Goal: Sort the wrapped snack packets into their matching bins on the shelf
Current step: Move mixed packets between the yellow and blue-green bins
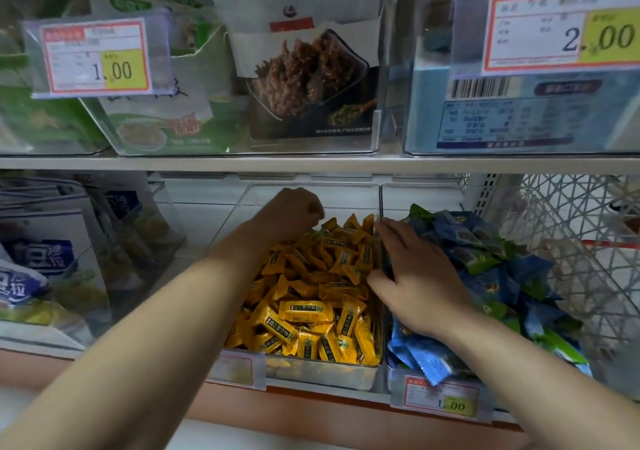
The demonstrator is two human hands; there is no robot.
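**Operator:** How far along am I?

**Spotter:** Well on, by my reading. The middle bin (311, 377) on the lower shelf (294, 404) holds yellow packets (311, 311) and, as far as I can see, nothing else. The right-hand bin (422, 195) is the unfinished one. Blue packets (495, 287) and green packets (481, 264) lie mixed in it, heaped above the rim. If those colours want separate bins, that is what you have left. I see no bin of green alone.

**Operator:** And my hands?

**Spotter:** Your right hand (415, 283) lies flat on the blue heap, fingers straight and spread, just beside the wall between the two bins. Its thumb reaches toward the yellow side, and it holds nothing. Your left hand (294, 212) is over the back of the middle bin with its fingers curled under. You show me only knuckles, so I cannot tell whether a packet is pinched in there.

**Operator:** What can't you make out?

**Spotter:** Whatever lies under your right palm and forearm, and the back of the right-hand bin behind the heap. A dark greenish scrap just beneath your left knuckles may be a stray packet or only shadow. The price tag (446, 403) below your right arm reads 1.00 and the rest is blurred. The paler tag (239, 368) on the middle bin is washed out, so neither tells you which colour belongs where. The wire basket (571, 242) at the far right is cut off by the edge, and I cannot see what is in it.
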